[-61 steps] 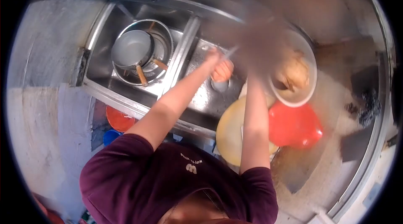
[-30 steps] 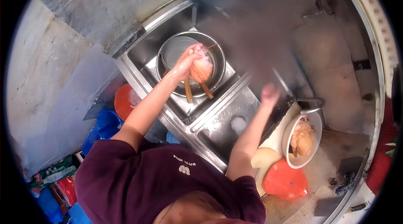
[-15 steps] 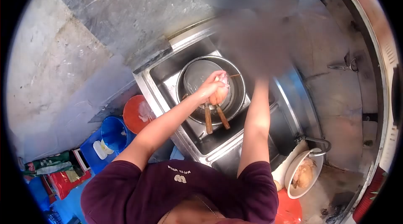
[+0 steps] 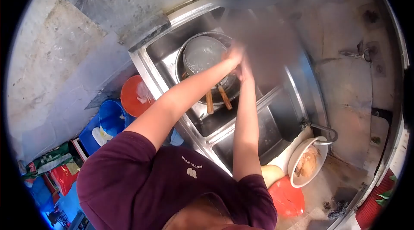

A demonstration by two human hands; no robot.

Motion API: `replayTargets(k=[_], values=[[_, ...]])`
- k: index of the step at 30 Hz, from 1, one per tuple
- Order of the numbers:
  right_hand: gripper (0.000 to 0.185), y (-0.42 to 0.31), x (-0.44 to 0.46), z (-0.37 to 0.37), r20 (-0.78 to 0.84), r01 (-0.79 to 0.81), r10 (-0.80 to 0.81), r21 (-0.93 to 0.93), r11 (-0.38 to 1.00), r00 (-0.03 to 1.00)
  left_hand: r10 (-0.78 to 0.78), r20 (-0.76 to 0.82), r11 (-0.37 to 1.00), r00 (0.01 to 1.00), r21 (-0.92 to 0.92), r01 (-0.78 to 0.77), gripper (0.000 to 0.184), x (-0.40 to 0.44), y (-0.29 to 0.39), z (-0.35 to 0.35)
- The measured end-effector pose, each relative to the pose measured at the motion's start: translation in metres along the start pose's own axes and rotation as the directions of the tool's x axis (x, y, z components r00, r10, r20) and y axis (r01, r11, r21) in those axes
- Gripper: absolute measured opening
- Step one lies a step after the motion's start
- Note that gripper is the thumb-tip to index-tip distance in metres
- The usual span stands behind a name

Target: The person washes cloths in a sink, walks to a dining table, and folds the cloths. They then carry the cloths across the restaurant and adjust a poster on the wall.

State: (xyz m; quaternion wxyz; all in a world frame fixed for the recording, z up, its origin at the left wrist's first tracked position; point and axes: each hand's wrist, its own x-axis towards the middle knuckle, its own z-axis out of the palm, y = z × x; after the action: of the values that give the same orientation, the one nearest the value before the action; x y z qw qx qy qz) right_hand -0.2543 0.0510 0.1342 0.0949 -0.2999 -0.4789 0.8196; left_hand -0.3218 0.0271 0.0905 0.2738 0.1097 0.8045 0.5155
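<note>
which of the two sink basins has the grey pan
The left sink basin: the grey pan sits there, inside a larger metal pot. The right sink basin shows no pan.

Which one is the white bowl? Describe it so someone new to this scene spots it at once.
Start at the double metal sink and follow it to the picture's right, where a curved metal pipe sticks out. The white bowl sits there, the pipe overlapping its rim in this view. What looks like a plucked bird inside sets it apart from the red item beside it.
</note>
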Motion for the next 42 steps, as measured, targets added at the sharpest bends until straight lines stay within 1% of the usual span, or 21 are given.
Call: replayTargets(k=[3,7,8,11,15,17,19,20,21,22,24,25,29,30,32,33,34,35,38,40,42], values=[[0.050,0.002,0.026,0.009,-0.039,0.180,-0.176,0.158,0.971,0.984,0.070,-0.135,0.954,0.988,-0.280,-0.105,0.053,-0.020,0.015,-0.013],[0.021,-0.024,0.054,0.033,-0.079,0.010,-0.053,-0.470,0.883,0.995,0.071,-0.251,0.936,0.965,-0.318,-0.151,0.049,-0.071,0.038,-0.061],[0.020,-0.023,0.056,0.036,-0.139,0.084,-0.174,-0.495,0.865,0.975,0.070,-0.271,0.907,0.960,-0.384,-0.174,0.048,-0.063,0.018,-0.064],[0.014,-0.024,0.074,0.040,-0.246,0.241,-0.384,-0.461,0.854,0.890,-0.236,-0.193,0.716,0.952,-0.697,0.036,0.041,-0.060,-0.014,-0.088],[0.019,-0.049,0.042,0.056,-0.270,0.236,-0.258,-0.113,0.965,0.928,-0.324,0.346,0.499,0.881,-0.729,0.470,0.049,-0.059,-0.018,-0.110],[0.015,-0.082,-0.035,0.094,-0.115,0.106,-0.103,0.021,0.994,0.988,-0.196,0.463,0.219,0.864,-0.839,0.499,0.052,-0.058,-0.007,-0.109],[0.017,-0.040,-0.063,0.098,-0.054,0.424,-0.574,-0.619,0.662,0.817,0.030,0.341,-0.094,0.939,-0.935,0.343,0.045,-0.042,-0.010,-0.096],[0.017,-0.034,-0.091,0.109,0.019,0.474,-0.561,-0.558,0.681,0.828,0.177,0.379,-0.185,0.908,-0.894,0.409,0.045,-0.016,-0.034,-0.083],[0.020,-0.018,-0.099,0.108,0.142,0.574,-0.698,-0.693,0.436,0.701,0.320,0.407,-0.250,0.856,-0.835,0.490,0.046,0.001,-0.045,-0.076],[0.018,-0.004,-0.108,0.104,0.244,0.529,-0.638,-0.792,0.303,0.730,0.348,0.597,-0.426,0.723,-0.586,0.689,0.044,0.021,-0.053,-0.068],[0.015,-0.010,-0.113,0.117,0.327,0.505,-0.707,-0.862,0.050,0.628,0.399,0.568,-0.370,0.720,-0.619,0.693,0.040,0.014,-0.041,-0.067],[0.014,-0.012,-0.106,0.115,0.305,0.467,-0.717,-0.884,0.031,0.627,0.438,0.355,-0.148,0.826,-0.878,0.455,0.038,-0.006,-0.028,-0.067],[0.019,-0.018,-0.045,0.093,0.253,0.443,-0.786,-0.896,0.029,0.563,0.411,0.149,-0.480,0.900,-0.803,0.352,0.027,-0.057,0.019,-0.048],[0.023,-0.018,-0.030,0.086,0.247,0.470,-0.809,-0.882,0.041,0.533,0.300,0.260,-0.315,0.918,-0.881,0.353,0.026,-0.056,0.019,-0.059],[0.036,-0.026,-0.009,0.070,-0.039,0.128,-0.606,-0.965,0.228,0.794,0.107,0.393,-0.022,0.913,-0.917,0.398,0.028,-0.056,0.028,-0.075],[0.045,-0.004,0.030,0.042,-0.038,0.018,-0.550,-0.995,0.096,0.834,0.026,0.413,0.095,0.911,-0.908,0.409,0.029,-0.059,0.036,-0.078],[0.047,-0.043,0.002,0.064,-0.160,-0.012,-0.457,-0.951,0.310,0.875,-0.057,0.421,0.210,0.905,-0.881,0.423,0.031,-0.059,0.038,-0.079],[0.047,-0.028,0.024,0.049,-0.131,-0.002,-0.434,-0.958,0.286,0.891,-0.016,0.392,0.172,0.920,-0.905,0.389,0.035,-0.053,0.032,-0.076],[0.045,0.002,0.074,0.014,-0.081,0.095,-0.430,-0.922,0.374,0.899,-0.097,0.464,0.540,0.880,-0.719,0.439,0.069,-0.041,0.032,-0.103],[0.036,-0.027,0.046,0.026,-0.036,0.153,-0.360,-0.863,0.482,0.932,-0.316,0.297,0.784,0.901,-0.454,0.424,0.089,-0.029,0.025,-0.118],[0.029,-0.066,0.006,0.041,0.012,0.191,-0.295,-0.786,0.588,0.956,-0.225,0.505,0.711,0.833,-0.499,0.495,0.091,-0.028,0.022,-0.138]])
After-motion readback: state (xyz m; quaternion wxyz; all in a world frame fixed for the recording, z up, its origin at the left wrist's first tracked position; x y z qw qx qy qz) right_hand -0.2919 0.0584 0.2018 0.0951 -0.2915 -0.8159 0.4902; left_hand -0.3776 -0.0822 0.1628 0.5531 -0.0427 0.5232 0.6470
